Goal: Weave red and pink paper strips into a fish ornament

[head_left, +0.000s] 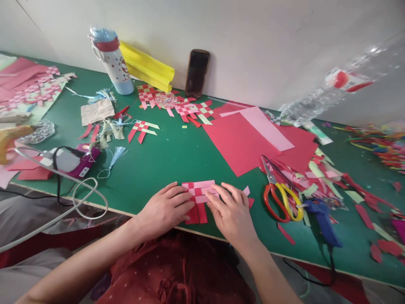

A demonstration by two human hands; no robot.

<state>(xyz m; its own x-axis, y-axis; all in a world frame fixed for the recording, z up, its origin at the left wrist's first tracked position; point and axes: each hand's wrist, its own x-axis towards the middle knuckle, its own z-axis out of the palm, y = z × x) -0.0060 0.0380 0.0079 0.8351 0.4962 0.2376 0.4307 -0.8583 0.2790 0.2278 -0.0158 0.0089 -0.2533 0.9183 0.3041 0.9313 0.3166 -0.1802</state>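
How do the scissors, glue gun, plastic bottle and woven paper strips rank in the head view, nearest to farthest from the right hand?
From the right hand:
1. Woven paper strips, touching it.
2. Scissors, to its right.
3. Blue glue gun, right of the scissors.
4. Plastic bottle, back right.

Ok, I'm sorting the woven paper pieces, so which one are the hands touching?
The red and pink piece between the left hand and right hand, nearest the camera; the other woven pieces lie farther back, untouched.

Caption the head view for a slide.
Left hand and right hand on interlaced red and pink paper strips, scissors to the right.
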